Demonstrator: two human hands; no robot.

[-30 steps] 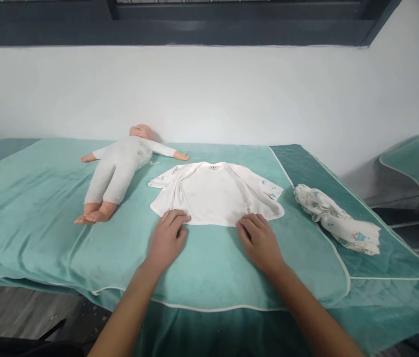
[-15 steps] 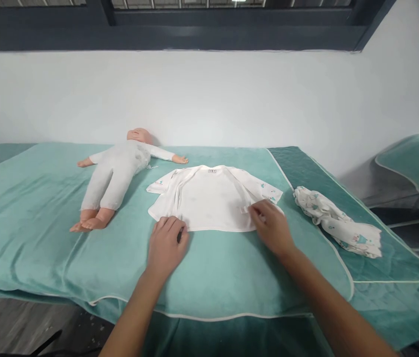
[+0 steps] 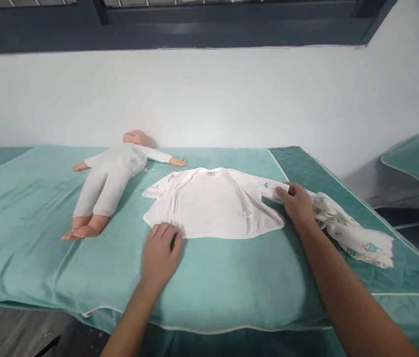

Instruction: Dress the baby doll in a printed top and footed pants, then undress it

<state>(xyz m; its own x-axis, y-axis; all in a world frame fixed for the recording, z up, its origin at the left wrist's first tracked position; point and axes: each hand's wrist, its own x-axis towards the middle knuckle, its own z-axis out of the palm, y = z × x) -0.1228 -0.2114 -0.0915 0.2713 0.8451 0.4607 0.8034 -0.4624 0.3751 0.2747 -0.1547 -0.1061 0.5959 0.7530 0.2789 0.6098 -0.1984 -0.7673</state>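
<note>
A white baby shirt (image 3: 209,208) lies spread on the bed, its neck toward the wall and a small printed label at the collar. My right hand (image 3: 298,206) is closed on the end of its right-side sleeve, which is stretched out sideways. My left hand (image 3: 162,253) rests at the lower left hem, fingers lying on the edge and thumb a little apart. To the left, a baby doll (image 3: 108,173) in a white bodysuit lies on its back, one arm reaching toward the shirt. A bunched white printed cloth (image 3: 361,240) lies just beyond my right hand.
Green plush bedding (image 3: 224,292) with pale piping covers the bed. A white wall (image 3: 209,99) runs along its far side below a dark window frame (image 3: 194,29). At the far right, another green cover (image 3: 417,163) hangs over a metal frame.
My right hand has moved from the shirt's lower right front outward to the sleeve and closed on it; the sleeve is now straighter and longer. My left hand stays at the hem.
</note>
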